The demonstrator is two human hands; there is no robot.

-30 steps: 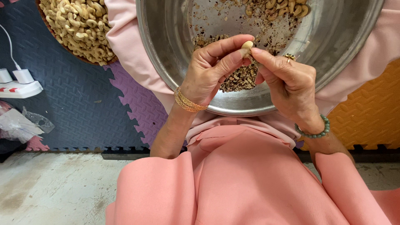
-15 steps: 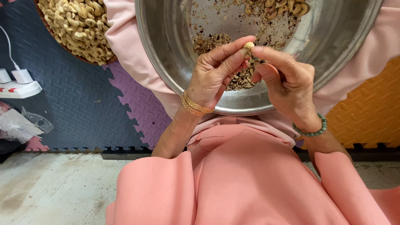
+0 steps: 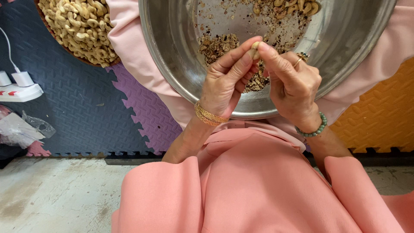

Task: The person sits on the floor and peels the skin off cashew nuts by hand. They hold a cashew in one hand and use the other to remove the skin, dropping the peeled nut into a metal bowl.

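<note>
Lying at the left edge of the dark foam floor mat [image 3: 82, 108], a crumpled clear plastic bag [image 3: 23, 129] sits just below a white power strip [image 3: 19, 88] with a white plug and cord; any marking on either is too small to make out. A brown basket of pale cashew kernels [image 3: 79, 26] occupies the upper left corner of the mat, beside a purple mat tile [image 3: 146, 112], and an orange mat tile [image 3: 379, 116] shows at the right. The person, dressed in pink cloth, holds a large steel basin [image 3: 172, 56] on the lap. The left hand [image 3: 226, 82] and the right hand [image 3: 291, 84] meet over the near half of the basin, fingertips pressed together and clamped on a single cashew nut [image 3: 255, 49], with no gap visible between thumb and forefinger on either side. The nut is small, pale beige and mostly hidden by the fingers; only its upper end shows. Beneath the hands lies a heap of brown husk fragments [image 3: 217, 45], and a few more kernels [image 3: 293, 7] rest at the basin's far edge. The left wrist carries gold bangles [image 3: 208, 115]; the right wrist carries a green bead bracelet [image 3: 312, 129], and a ring [image 3: 302, 56] sits on a right finger.
</note>
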